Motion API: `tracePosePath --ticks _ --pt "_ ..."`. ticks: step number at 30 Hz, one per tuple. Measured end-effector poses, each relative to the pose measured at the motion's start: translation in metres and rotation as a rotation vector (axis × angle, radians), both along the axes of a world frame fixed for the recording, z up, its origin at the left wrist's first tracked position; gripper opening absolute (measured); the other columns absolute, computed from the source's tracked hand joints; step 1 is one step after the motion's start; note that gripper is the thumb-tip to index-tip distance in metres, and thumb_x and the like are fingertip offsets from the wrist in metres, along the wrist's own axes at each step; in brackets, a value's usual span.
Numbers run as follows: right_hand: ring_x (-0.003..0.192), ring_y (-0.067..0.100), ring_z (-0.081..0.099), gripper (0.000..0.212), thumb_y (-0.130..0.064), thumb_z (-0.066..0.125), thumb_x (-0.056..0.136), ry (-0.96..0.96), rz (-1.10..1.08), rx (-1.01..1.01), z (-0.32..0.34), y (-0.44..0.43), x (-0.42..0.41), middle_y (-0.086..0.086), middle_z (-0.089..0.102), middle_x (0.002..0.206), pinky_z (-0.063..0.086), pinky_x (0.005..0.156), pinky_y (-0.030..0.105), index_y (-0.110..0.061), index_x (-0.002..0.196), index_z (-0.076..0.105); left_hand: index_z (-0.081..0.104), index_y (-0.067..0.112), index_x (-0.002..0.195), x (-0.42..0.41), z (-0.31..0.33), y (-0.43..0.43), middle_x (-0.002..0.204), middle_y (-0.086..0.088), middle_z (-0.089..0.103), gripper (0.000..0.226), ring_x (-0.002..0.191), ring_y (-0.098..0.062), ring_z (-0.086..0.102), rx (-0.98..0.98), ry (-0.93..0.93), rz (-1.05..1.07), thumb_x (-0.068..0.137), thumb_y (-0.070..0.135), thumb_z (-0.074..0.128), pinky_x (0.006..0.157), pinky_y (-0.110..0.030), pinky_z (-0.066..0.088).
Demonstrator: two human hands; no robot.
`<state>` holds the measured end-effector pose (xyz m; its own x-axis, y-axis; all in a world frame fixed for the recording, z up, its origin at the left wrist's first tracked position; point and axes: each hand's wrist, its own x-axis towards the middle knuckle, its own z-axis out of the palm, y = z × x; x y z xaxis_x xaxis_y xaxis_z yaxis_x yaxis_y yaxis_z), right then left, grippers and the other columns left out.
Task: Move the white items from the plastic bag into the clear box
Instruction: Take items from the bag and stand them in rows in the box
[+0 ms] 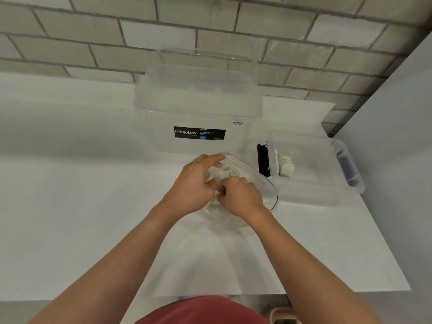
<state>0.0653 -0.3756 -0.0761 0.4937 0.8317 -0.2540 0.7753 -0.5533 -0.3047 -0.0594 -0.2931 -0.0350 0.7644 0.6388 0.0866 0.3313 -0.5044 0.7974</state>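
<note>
Past the red shirt (201, 311), the left hand (195, 183) grips the rim of the plastic bag (264, 183) open on the tabletop (70, 206), while the right hand (242, 196) curls round white items (224, 173) inside. Gathering seems the step in hand; next they need lifting clear and carrying right to the clear box (308, 192), already holding some.

The far wall (163, 43) is pale grey brick with darker joints. The counter (70, 183) is white. The large box (198, 90) is colourless, its label (199, 133) black with white lettering and a small blue patch. The plastic bag (271, 195) is clear, its rim line seemingly purple and red; the white items (224, 171) inside look off-white. On the right, the clear box (315, 190) has a blue clip (348, 164). The near garment (203, 309) is dull red.
</note>
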Motion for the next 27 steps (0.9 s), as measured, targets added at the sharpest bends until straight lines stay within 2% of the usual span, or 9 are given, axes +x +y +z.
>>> tracePosePath --ticks 5,9,12,15,18,22,24,27 --pt "0.094 0.037 0.064 0.023 -0.021 0.049 0.095 -0.175 0.082 0.14 0.022 -0.009 0.001 0.005 0.07 0.1 0.05 0.07 0.039 -0.03 0.109 0.066 0.051 0.028 0.14 0.003 0.003 0.006 0.119 0.013 0.059 0.058 0.078 -0.005 0.055 -0.009 -0.018 0.043 0.088 0.005 0.062 0.072 0.0 0.037" --pt "0.094 0.027 0.069 0.026 -0.02 0.055 0.098 -0.218 0.18 0.328 0.056 -0.031 0.008 -0.003 0.074 0.105 0.055 0.074 0.041 -0.028 0.118 0.07 0.05 0.029 0.141 0.009 0.004 0.01 0.118 0.013 0.058 0.058 0.078 -0.004 0.053 -0.005 -0.009 0.049 0.089 0.006 0.061 0.07 0.001 0.035" --pt "0.084 0.014 0.072 0.018 -0.026 0.066 0.095 -0.122 0.05 0.481 0.086 -0.05 0.021 -0.011 0.076 0.096 0.057 0.076 0.037 -0.029 0.113 0.07 0.049 0.028 0.141 0.014 0.005 0.011 0.119 0.013 0.058 0.058 0.077 -0.003 0.052 0.008 0.002 0.054 0.089 0.005 0.06 0.07 0.0 0.036" --pt "0.071 0.001 0.072 0.006 -0.027 0.075 0.09 0.003 -0.116 0.677 0.118 -0.069 0.044 -0.017 0.074 0.084 0.058 0.072 0.027 -0.029 0.096 0.073 0.049 0.029 0.141 0.018 0.005 0.011 0.12 0.014 0.058 0.058 0.078 -0.004 0.053 0.0 0.009 0.067 0.09 0.005 0.059 0.069 0.0 0.036" --pt "0.072 0.002 0.072 0.003 -0.027 0.075 0.091 -0.009 -0.217 0.796 0.137 -0.083 0.08 -0.015 0.073 0.075 0.057 0.073 0.024 -0.025 0.092 0.076 0.048 0.03 0.142 0.023 0.004 0.009 0.121 0.015 0.058 0.058 0.081 -0.005 0.053 -0.005 0.022 0.063 0.091 0.006 0.06 0.068 0.0 0.036" --pt "0.079 0.007 0.07 0.011 -0.025 0.068 0.096 -0.143 -0.284 0.692 0.134 -0.091 0.132 -0.011 0.073 0.08 0.053 0.074 0.018 -0.023 0.102 0.076 0.048 0.031 0.141 0.028 0.004 0.007 0.121 0.016 0.058 0.057 0.082 -0.004 0.054 0.001 0.036 0.063 0.091 0.007 0.061 0.069 0.0 0.037" --pt "0.082 0.013 0.069 0.014 -0.02 0.065 0.097 -0.172 -0.293 0.606 0.123 -0.09 0.153 -0.005 0.074 0.084 0.051 0.075 0.02 -0.019 0.106 0.075 0.048 0.031 0.141 0.029 0.005 0.006 0.121 0.016 0.058 0.056 0.082 -0.003 0.053 0.006 0.044 0.069 0.092 0.008 0.06 0.069 -0.002 0.036" --pt "0.085 0.016 0.065 0.011 -0.017 0.066 0.095 -0.172 -0.249 0.404 0.101 -0.086 0.176 -0.005 0.071 0.082 0.043 0.07 0.017 -0.018 0.099 0.076 0.048 0.032 0.14 0.03 0.006 0.004 0.121 0.017 0.057 0.055 0.08 -0.002 0.053 0.01 0.055 0.073 0.092 0.009 0.06 0.07 -0.003 0.036"
